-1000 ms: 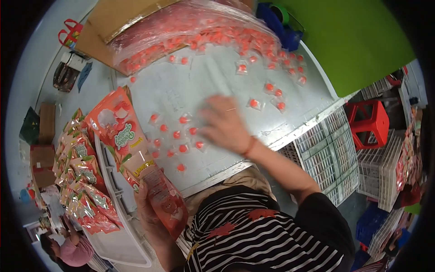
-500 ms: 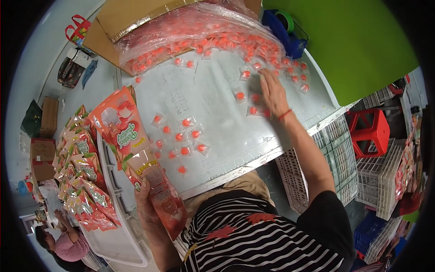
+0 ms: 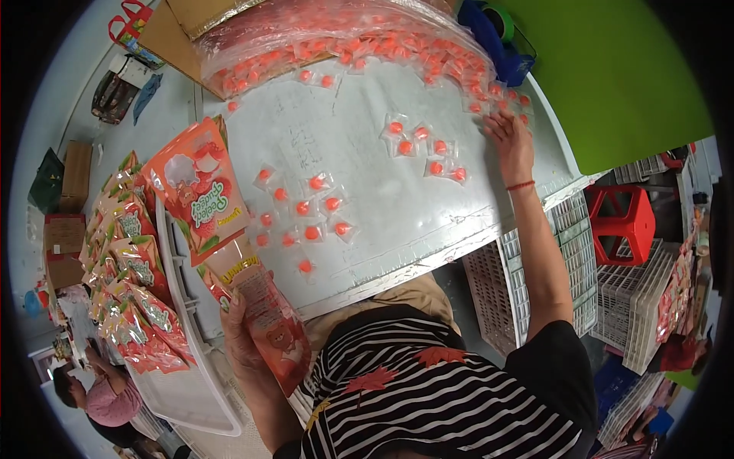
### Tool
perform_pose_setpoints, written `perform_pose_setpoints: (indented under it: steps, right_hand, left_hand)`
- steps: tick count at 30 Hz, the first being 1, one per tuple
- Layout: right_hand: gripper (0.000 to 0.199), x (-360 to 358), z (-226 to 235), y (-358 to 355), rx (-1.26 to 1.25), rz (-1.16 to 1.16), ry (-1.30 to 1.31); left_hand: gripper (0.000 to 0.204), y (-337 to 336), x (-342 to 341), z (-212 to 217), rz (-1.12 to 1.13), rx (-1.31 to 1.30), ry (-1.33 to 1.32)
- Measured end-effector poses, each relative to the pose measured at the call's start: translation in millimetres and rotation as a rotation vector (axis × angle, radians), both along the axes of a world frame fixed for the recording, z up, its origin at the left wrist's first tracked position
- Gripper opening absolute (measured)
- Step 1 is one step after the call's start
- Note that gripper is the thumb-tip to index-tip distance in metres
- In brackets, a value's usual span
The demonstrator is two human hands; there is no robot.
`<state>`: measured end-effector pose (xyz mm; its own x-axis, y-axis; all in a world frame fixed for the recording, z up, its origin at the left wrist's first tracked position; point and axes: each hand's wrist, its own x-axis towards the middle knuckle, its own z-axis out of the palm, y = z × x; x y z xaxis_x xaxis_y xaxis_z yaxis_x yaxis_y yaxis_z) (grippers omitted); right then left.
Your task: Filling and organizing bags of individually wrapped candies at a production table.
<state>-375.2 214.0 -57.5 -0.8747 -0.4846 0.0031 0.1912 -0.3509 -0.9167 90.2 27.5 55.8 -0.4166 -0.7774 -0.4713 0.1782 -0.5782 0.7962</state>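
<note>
The left hand had its thumb and fingers closed on the near end of a pink-orange sweet pouch at the table's near left; from my feed I could not tell whether it also gripped the printed pouch overlapping the far end. The right hand lay palm down at the far right of the grey-white table, fingers loosely bent and parted, beside a group of wrapped sweets; I could not make out whether the fingertips touched any, and its underside was hidden from me. I saw six more wrapped sweets grouped right of centre, and a looser scatter of them just right of the pouches. Along the far side, I had a heap of sweets under a clear plastic bag, with a blue tape dispenser to its right. At far left of the hands, plump pouches stood crowded in a white plastic tray.
</note>
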Motion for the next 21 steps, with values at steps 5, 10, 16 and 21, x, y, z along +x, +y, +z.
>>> perform_pose_setpoints:
  steps: [5,10,16,21]
  right_hand:
    - [0.037,65.8,12.9,-1.5,0.608,-0.004,0.602]
    - [0.042,74.4,11.3,-18.3,0.594,0.191,0.836]
    - [0.042,57.6,-11.4,-26.4,0.213,0.047,0.358]
    - [0.040,61.4,-3.8,-24.2,-0.124,0.088,-0.035]
  left_hand:
    - [0.062,1.5,-4.2,2.4,0.004,-0.030,-0.009]
    - [0.062,6.4,-6.9,4.9,0.019,0.001,-0.007]
    - [0.061,3.4,-4.0,3.3,0.017,0.016,0.038]
    - [0.061,0.2,4.3,-0.3,-0.009,-0.005,0.018]
